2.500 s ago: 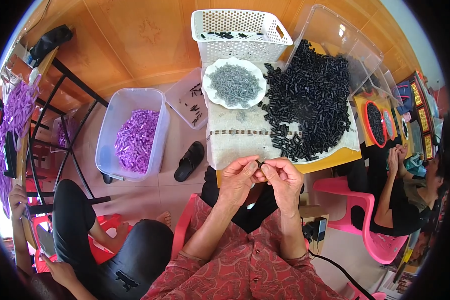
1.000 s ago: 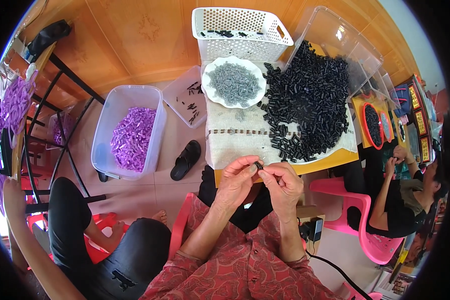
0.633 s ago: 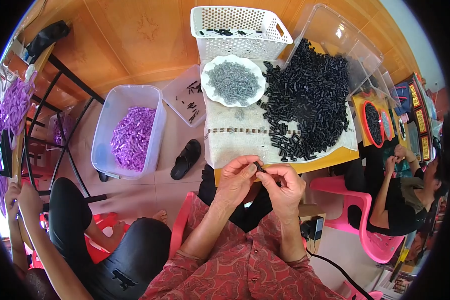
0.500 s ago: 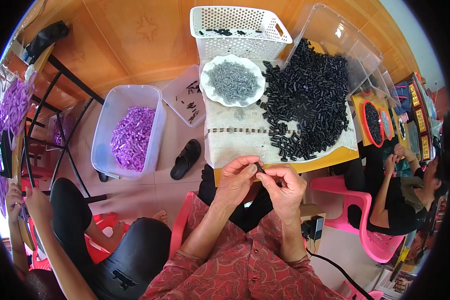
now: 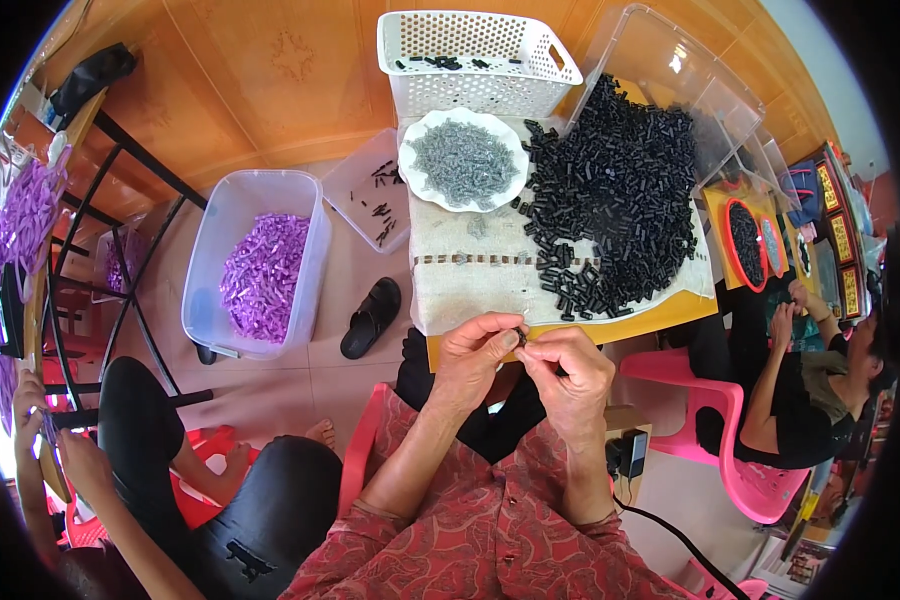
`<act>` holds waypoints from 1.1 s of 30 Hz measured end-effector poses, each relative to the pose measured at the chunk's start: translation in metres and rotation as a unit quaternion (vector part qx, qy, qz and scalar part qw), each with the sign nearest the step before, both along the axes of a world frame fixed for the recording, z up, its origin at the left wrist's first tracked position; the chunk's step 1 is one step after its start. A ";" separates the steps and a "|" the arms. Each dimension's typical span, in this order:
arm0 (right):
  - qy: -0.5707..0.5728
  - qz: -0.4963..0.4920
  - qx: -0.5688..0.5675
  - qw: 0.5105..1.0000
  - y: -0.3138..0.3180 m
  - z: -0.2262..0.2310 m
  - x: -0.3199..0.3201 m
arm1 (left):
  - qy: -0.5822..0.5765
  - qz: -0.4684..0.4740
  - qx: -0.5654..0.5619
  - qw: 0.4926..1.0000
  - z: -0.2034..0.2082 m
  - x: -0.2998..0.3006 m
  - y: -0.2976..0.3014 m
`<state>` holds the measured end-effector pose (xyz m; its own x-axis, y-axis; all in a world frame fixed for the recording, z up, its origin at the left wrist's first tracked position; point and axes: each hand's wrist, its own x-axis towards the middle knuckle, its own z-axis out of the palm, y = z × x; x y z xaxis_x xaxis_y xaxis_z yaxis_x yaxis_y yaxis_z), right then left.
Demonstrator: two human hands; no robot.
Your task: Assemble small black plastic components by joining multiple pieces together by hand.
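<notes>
My left hand [image 5: 472,362] and my right hand [image 5: 572,368] meet at the near edge of the table. The left thumb and fingers pinch a small black piece [image 5: 521,337], mostly covered by the fingertips. The right thumb and forefinger close on its other side; whether they hold a second tiny part is too small to see. Just beyond my hands, a large heap of short black tubular pieces [image 5: 620,190] lies on a pale cloth [image 5: 470,290]. Left of the heap stands a white scalloped plate [image 5: 417,190] full of small clear-grey pieces.
A white perforated basket [image 5: 440,95] stands at the back beside a clear plastic box [image 5: 710,60]. On the floor at left are a translucent tub [image 5: 200,290] of purple pieces and a black sandal [image 5: 372,318]. Co-workers sit at both sides, one near a pink chair [image 5: 735,440].
My right fingertips have shifted slightly and cover more of the black piece. At the left, the co-worker's hands have moved lower.
</notes>
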<state>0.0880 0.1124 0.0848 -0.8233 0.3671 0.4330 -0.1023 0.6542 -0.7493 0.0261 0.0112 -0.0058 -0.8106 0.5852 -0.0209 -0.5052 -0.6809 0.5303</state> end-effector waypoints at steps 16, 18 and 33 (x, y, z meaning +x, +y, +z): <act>-0.014 0.012 -0.005 1.000 0.004 -0.002 -0.003 | -0.040 -0.027 0.041 0.998 0.000 0.002 0.000; -0.008 0.020 -0.011 1.000 0.006 -0.002 -0.004 | -0.049 -0.024 0.046 0.997 0.000 0.002 -0.001; -0.016 0.018 -0.013 1.000 0.007 0.001 -0.004 | -0.071 -0.073 0.104 0.989 -0.002 -0.004 -0.002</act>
<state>0.0838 0.1197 0.0857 -0.8492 0.3488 0.3966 -0.1006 0.6302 -0.7698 0.0220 0.0092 -0.0079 -0.7146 0.6995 0.0058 -0.6654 -0.6822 0.3029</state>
